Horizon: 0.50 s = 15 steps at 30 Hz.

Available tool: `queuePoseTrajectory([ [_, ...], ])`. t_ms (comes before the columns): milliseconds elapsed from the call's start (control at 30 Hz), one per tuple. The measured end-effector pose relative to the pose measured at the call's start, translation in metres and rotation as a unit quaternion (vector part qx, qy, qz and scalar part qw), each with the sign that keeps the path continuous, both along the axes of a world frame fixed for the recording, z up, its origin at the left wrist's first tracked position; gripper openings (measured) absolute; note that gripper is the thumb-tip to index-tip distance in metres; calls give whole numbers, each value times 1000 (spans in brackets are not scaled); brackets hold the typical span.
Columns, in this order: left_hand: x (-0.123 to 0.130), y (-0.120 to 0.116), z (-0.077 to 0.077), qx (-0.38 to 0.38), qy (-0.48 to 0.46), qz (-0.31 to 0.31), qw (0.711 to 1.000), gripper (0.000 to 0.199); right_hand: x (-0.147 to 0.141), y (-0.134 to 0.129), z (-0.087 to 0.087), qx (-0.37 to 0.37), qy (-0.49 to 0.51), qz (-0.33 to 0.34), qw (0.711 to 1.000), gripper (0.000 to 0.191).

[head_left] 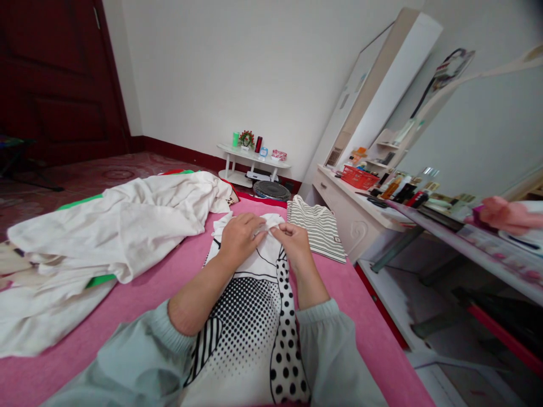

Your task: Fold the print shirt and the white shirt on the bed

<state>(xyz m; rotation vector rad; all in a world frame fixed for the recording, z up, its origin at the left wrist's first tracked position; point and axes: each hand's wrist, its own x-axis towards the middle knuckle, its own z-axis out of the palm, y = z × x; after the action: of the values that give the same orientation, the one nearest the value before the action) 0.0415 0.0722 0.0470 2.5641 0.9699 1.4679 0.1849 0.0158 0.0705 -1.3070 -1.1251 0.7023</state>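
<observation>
A white garment (250,322) with black dots and stripes lies lengthwise on the pink bed cover (339,316) in front of me. At its far white end, my left hand (241,234) is bent over the cloth, with thumb and fingers pinching a fold. Close by on the right, my right hand (292,237) grips the same white end between thumb and curled fingers. Part of the far edge is hidden under my hands. Just beyond my right hand lies a folded striped shirt (317,226), flat and apart from the dotted garment.
A heap of white cloth (139,215) covers the bed's left side. Along the right stands a dressing table (348,209) with a red basket (360,177), bottles and a mirror. A low white shelf (254,155) stands by the far wall, and a dark red door (59,85) at left.
</observation>
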Motion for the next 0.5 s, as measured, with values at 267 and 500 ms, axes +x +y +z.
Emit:
queuePoseTrajectory([
  [267, 4, 0, -5, 3, 1, -29, 1000, 25, -2, -3, 4, 7, 38, 6, 999, 21],
  [500, 7, 0, -7, -24, 39, -23, 999, 42, -7, -2, 4, -18, 57, 70, 996, 25],
])
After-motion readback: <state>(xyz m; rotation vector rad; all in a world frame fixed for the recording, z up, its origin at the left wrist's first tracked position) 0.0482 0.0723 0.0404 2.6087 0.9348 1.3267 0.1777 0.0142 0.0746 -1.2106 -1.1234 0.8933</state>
